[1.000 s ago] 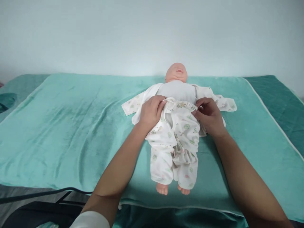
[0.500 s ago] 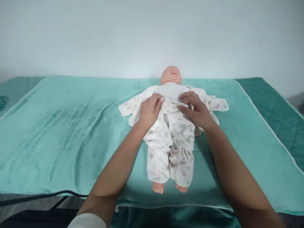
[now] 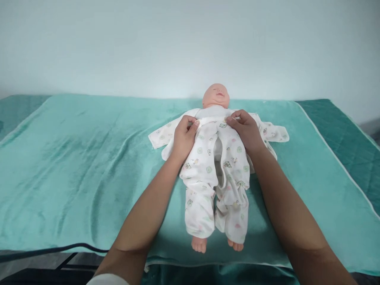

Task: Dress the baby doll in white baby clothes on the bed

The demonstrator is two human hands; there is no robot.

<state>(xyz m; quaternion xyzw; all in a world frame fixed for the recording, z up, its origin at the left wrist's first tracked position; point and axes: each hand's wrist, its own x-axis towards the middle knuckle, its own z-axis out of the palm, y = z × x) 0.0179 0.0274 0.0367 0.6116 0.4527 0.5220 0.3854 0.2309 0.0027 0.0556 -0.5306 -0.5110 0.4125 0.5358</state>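
A baby doll (image 3: 216, 97) lies on its back, head toward the wall and bare feet toward me. It wears white printed pants (image 3: 202, 166) with a slit at the crotch, and a white printed jacket (image 3: 164, 133) spread open at both sides. My left hand (image 3: 186, 136) pinches the pants' waistband at its left end. At the right end my right hand (image 3: 246, 130) pinches the same waistband between thumb and fingers. The band is stretched across the doll's pale torso (image 3: 212, 112), whose lower part it covers.
A teal blanket (image 3: 83, 166) with some creases covers the bed. Darker quilted fabric (image 3: 356, 146) shows at the right. A pale wall (image 3: 148, 47) rises behind. A black cable (image 3: 56, 249) runs along the front edge at the lower left.
The waistband has been pulled up the torso and straightened, and the slit has opened wider. My right hand, loosely spread before, has closed on the band.
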